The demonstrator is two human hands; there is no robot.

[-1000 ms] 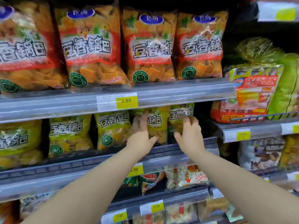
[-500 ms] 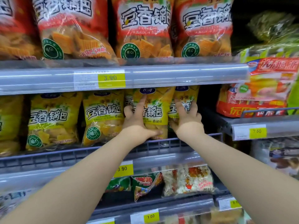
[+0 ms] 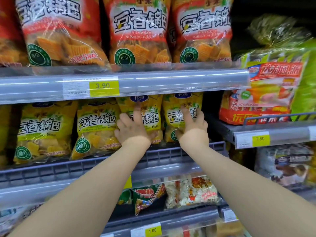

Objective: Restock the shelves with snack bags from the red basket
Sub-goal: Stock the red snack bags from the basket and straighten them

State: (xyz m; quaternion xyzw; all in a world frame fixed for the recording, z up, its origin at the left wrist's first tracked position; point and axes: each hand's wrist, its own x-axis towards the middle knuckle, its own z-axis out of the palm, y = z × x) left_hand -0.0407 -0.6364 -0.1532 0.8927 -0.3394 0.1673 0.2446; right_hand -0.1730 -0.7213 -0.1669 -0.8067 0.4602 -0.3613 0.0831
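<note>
Both bare hands are raised to the middle shelf (image 3: 119, 161), where a row of yellow snack bags stands upright behind a low wire rail. The left hand (image 3: 135, 129) lies flat against the front of the third yellow bag (image 3: 150, 115): its grip is released, fingers spread, the index finger pointing up toward the bag's top edge, the thumb out to the right along the bag's lower part. The right hand (image 3: 193, 127) lies on the front of the fourth yellow bag (image 3: 174, 115), the last in the row; its fingers are spread and slightly curled over the bag's right side, not clenched, so the grip is released as well. The two bags stand just beside each other, touching. Further yellow bags (image 3: 95, 129) stand to the left. Red bags (image 3: 138, 31) of the same brand fill the shelf above, over a price tag (image 3: 103, 86) reading 3.90. The red basket is not in view.
</note>
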